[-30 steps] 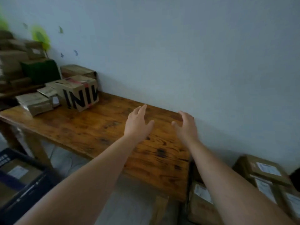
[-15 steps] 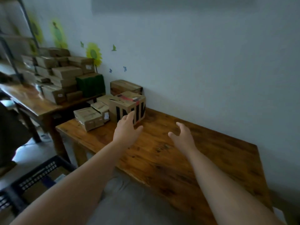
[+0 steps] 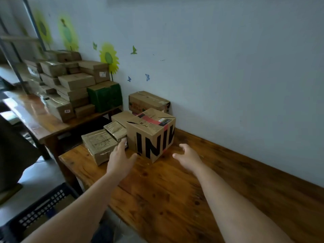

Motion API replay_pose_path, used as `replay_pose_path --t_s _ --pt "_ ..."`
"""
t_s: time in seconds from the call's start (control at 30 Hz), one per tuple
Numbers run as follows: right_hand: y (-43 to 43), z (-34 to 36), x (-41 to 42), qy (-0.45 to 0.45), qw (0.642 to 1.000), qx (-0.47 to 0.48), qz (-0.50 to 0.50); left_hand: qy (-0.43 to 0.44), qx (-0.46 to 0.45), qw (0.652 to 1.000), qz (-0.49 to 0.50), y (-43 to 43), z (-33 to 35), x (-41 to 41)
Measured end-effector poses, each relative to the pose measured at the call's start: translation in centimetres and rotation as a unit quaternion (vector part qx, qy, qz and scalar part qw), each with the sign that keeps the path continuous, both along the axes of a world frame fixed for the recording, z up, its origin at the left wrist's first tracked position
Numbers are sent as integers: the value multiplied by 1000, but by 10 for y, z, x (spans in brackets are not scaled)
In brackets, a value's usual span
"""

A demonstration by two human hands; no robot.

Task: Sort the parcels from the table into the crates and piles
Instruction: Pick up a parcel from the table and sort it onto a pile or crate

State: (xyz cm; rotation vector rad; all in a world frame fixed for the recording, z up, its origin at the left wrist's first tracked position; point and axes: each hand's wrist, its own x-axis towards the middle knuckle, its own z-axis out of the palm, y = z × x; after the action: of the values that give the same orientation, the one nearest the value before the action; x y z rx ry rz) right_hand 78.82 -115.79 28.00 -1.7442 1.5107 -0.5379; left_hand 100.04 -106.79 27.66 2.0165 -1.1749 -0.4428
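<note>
My left hand (image 3: 121,159) stretched out, fingers loose, fingertips at the printed box (image 3: 151,132), my right hand (image 3: 188,157) spread beside it, both holding nothing, above the wooden table (image 3: 175,199)

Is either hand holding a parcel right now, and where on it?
Nothing is held. The left hand and right hand are open near the lettered box, neither gripping it.

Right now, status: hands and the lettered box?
Hands open: left hand at left face of lettered box, contact unclear; right hand short of it. On that side, small parcels crowd the box.
</note>
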Motion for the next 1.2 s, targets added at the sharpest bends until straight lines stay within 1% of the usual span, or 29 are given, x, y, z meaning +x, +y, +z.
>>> replay_pose_path --t_s 0.1,0.2,0.37,0.43,0.6,0.73,0.87,0.97,1.07,1.2 --pt "-21 -13 25 9 1000 11 10 -4 -6 1000 -1 -33 -3 30" --pt "-35 -27 45 17 999 27 3 12 -3 1000 -2 -61 -10 56" --pt "-69 -45 84 36 998 32 -46 20 10 999 -36 -119 -29 105" --pt "-79 -52 103 33 996 35 -75 47 22 997 -56 -141 -36 123" --pt "-83 -81 149 16 985 85 -147 158 80 978 -110 -186 -49 154" --pt "-83 -96 172 -28 969 107 -222 205 124 952 -190 -216 -60 167" --pt "-83 -96 177 -60 958 117 -256 243 150 927 -242 -224 -66 171" --pt "-79 -88 172 -97 946 110 -288 259 120 916 -283 -223 -64 171" --pt "-73 -75 164 -143 939 68 -305 282 83 897 -329 -217 -54 167" --pt "-64 -55 154 -214 922 12 -324 279 39 880 -383 -212 -34 163"
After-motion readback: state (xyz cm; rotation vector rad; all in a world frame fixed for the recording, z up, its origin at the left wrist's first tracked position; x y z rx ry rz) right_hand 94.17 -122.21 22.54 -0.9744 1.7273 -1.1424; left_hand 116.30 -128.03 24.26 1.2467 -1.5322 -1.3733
